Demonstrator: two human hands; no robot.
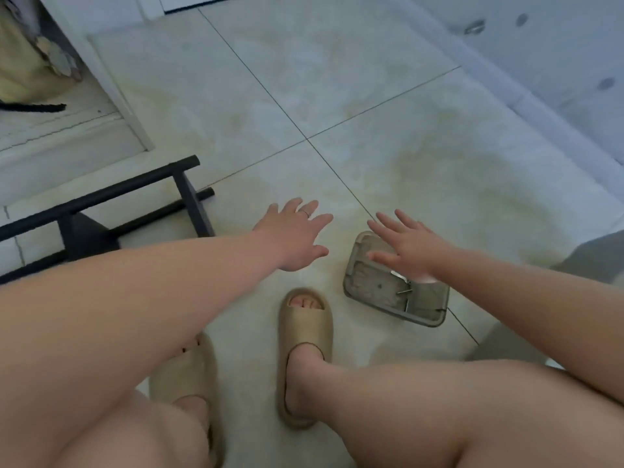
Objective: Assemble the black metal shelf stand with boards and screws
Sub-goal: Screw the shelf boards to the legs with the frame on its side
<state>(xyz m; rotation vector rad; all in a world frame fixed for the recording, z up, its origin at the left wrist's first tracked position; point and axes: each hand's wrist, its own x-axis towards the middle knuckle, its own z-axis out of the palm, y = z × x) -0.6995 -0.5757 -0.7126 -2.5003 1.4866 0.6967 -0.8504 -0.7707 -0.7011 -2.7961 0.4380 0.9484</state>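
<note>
A black metal shelf frame lies on the tiled floor at the left, partly hidden behind my left arm. A clear plastic tray holding a few small metal parts sits on the floor right of centre. My left hand reaches out over the bare floor with fingers spread, holding nothing, a ring on one finger. My right hand hovers over the tray's far end, fingers straight and spread, holding nothing.
My feet in beige slippers stand between the frame and the tray, knees at the bottom. A white cabinet with an open compartment stands at the upper left. A pale wall or panel runs along the upper right.
</note>
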